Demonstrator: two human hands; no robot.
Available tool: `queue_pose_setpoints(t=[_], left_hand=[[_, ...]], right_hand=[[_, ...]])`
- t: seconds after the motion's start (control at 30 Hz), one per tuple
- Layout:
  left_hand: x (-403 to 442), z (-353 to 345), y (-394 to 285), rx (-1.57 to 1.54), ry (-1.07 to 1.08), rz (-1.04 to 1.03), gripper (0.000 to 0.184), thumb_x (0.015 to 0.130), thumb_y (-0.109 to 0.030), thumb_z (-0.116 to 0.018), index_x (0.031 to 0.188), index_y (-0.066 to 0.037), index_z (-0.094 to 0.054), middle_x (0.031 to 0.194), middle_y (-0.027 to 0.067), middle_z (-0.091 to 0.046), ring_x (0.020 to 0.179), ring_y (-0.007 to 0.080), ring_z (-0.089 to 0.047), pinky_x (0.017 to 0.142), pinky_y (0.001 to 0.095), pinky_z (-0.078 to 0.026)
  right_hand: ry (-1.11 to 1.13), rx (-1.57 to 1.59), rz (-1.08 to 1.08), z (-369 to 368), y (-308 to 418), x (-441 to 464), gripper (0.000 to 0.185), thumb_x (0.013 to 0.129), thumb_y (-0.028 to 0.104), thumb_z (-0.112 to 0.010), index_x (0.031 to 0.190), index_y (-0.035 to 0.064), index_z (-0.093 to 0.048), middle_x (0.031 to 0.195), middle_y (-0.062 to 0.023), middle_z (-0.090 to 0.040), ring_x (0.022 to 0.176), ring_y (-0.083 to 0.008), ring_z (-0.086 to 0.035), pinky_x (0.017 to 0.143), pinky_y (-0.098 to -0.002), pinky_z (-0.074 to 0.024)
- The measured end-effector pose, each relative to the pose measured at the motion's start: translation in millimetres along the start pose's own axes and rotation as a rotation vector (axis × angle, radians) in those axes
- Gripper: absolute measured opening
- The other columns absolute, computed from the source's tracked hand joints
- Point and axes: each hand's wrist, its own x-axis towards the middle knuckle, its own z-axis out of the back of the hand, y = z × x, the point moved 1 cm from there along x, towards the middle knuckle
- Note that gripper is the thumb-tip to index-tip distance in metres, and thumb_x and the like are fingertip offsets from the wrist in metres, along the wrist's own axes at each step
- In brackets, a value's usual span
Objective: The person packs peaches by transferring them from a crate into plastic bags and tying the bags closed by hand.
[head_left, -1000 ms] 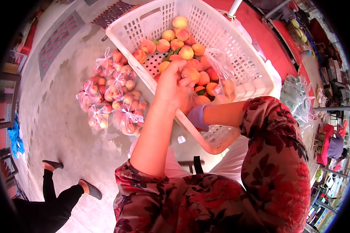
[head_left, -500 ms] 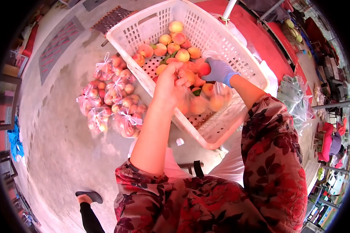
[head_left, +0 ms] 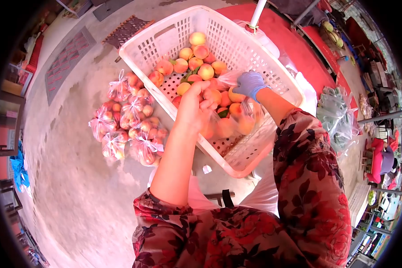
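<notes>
A clear plastic bag (head_left: 228,127) with several peaches inside hangs within the white perforated crate (head_left: 140,67). My left hand (head_left: 194,107), bare, is closed on the bag's left edge. At the bag's right side my right hand (head_left: 251,83), in a thin blue-purple glove, is closed on its rim, and film stretches leftward from the fingers. Just below the glove a yellow-orange peach (head_left: 235,95) shows at the bag's mouth. Loose peaches (head_left: 205,71), some with green leaves, lie at the crate's far end. My left forearm hides part of the crate's near wall.
Several tied bags of peaches (head_left: 134,109) sit on the concrete floor left of the crate. A heap of clear plastic bags (head_left: 337,111) lies at the right. A white pole (head_left: 257,13) rises behind the crate. A person in the distance sits at the far right (head_left: 379,161).
The reddish peach in my right hand has gone down into the bag, and that hand has moved slightly right to the bag's rim. A foot at the lower left has left the view.
</notes>
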Motion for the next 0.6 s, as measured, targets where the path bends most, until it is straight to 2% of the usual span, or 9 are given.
queue_pose_setpoints(t=[0.07, 0.17, 0.27, 0.3, 0.33, 0.4, 0.5, 0.57, 0.6], left_hand=[[-0.8, 1.9, -0.1, -0.009, -0.011, 0.007, 0.013, 0.08, -0.016, -0.051, 0.084, -0.004, -0.052, 0.057, -0.003, -0.041, 0.043, 0.0077, -0.031, 0.053, 0.0268, -0.033], [-0.3, 0.9, -0.7, 0.001, -0.02, 0.01, 0.014, 0.081, -0.016, -0.051, 0.086, -0.003, -0.052, 0.058, -0.003, -0.041, 0.044, 0.0077, -0.032, 0.053, 0.0265, -0.034], [5.1, 2.9, -2.0, 0.045, -0.035, 0.0, 0.017, 0.081, -0.016, -0.051, 0.09, -0.001, -0.052, 0.059, -0.0025, -0.042, 0.046, 0.008, -0.034, 0.054, 0.0265, -0.035], [7.4, 1.8, -2.6, 0.078, -0.049, -0.017, 0.018, 0.082, -0.015, -0.05, 0.092, -0.001, -0.053, 0.059, -0.0023, -0.042, 0.047, 0.0082, -0.034, 0.055, 0.0266, -0.036], [8.4, 0.9, -1.8, 0.11, -0.064, -0.031, 0.02, 0.082, -0.015, -0.05, 0.094, 0.0, -0.053, 0.06, -0.0022, -0.042, 0.048, 0.0083, -0.034, 0.055, 0.0267, -0.036], [8.7, -3.1, 1.8, 0.212, 0.06, -0.067, 0.025, 0.082, -0.014, -0.048, 0.101, 0.003, -0.052, 0.067, 0.0011, -0.049, 0.054, 0.0105, -0.044, 0.057, 0.028, -0.041], [0.9, -24.5, 17.9, 0.341, 0.171, -0.009, 0.032, 0.083, -0.012, -0.046, 0.11, 0.006, -0.05, 0.084, 0.0077, -0.057, 0.069, 0.0166, -0.056, 0.06, 0.0299, -0.047], [1.6, -33.2, 25.5, 0.403, 0.196, 0.005, 0.03, 0.084, -0.008, -0.043, 0.11, 0.004, -0.051, 0.097, 0.0139, -0.059, 0.084, 0.0236, -0.063, 0.061, 0.0304, -0.053], [1.9, -35.5, 26.5, 0.459, 0.171, -0.003, 0.032, 0.085, -0.008, -0.042, 0.114, 0.003, -0.049, 0.098, 0.0132, -0.059, 0.083, 0.0235, -0.064, 0.06, 0.03, -0.053]], right_hand=[[0.012, 0.172, 0.066, -9.0, -1.9, 10.8, 0.039, 0.077, 0.034, -0.057, 0.088, -0.0025, -0.06, 0.087, -0.0142, -0.062, 0.077, -0.0258, -0.061, 0.07, -0.0357, -0.0484], [0.086, 1.481, -0.102, 8.3, 6.0, -6.2, 0.031, 0.081, 0.026, -0.052, 0.088, -0.0024, -0.06, 0.076, -0.01, -0.06, 0.066, -0.0192, -0.058, 0.061, -0.0297, -0.0475], [0.351, 1.9, -0.103, 42.9, 0.8, -29.2, 0.031, 0.085, 0.024, -0.044, 0.093, -0.0007, -0.061, 0.07, -0.0031, -0.055, 0.065, -0.0138, -0.052, 0.062, -0.0254, -0.0428], [0.287, 1.835, -0.198, 40.7, -4.9, -32.9, 0.031, 0.085, 0.02, -0.043, 0.101, -0.0031, -0.058, 0.069, -0.0032, -0.054, 0.062, -0.014, -0.049, 0.059, -0.0245, -0.0409], [0.258, 1.861, -0.156, 45.5, -3.8, -44.1, 0.032, 0.085, 0.018, -0.042, 0.104, -0.0037, -0.057, 0.071, -0.004, -0.055, 0.062, -0.0143, -0.05, 0.059, -0.0248, -0.0414], [0.201, 1.909, -0.078, 58.1, -1.0, -79.0, 0.035, 0.085, 0.016, -0.041, 0.109, -0.0048, -0.054, 0.076, -0.0055, -0.058, 0.064, -0.015, -0.052, 0.06, -0.0253, -0.0424], [0.094, 1.994, 0.0, 80.7, 9.9, -122.3, 0.031, 0.083, 0.005, -0.039, 0.106, -0.0061, -0.057, 0.08, -0.0073, -0.059, 0.062, -0.0158, -0.056, 0.052, -0.0257, -0.0428], [0.044, 1.973, -0.016, 80.8, 11.8, -132.0, 0.032, 0.084, 0.004, -0.039, 0.108, -0.0041, -0.057, 0.084, -0.0077, -0.06, 0.064, -0.0158, -0.057, 0.053, -0.0261, -0.044], [0.018, 1.962, -0.021, 81.3, 12.5, -133.6, 0.032, 0.084, 0.004, -0.038, 0.109, -0.003, -0.057, 0.086, -0.0079, -0.061, 0.065, -0.0157, -0.058, 0.053, -0.0263, -0.0446]])
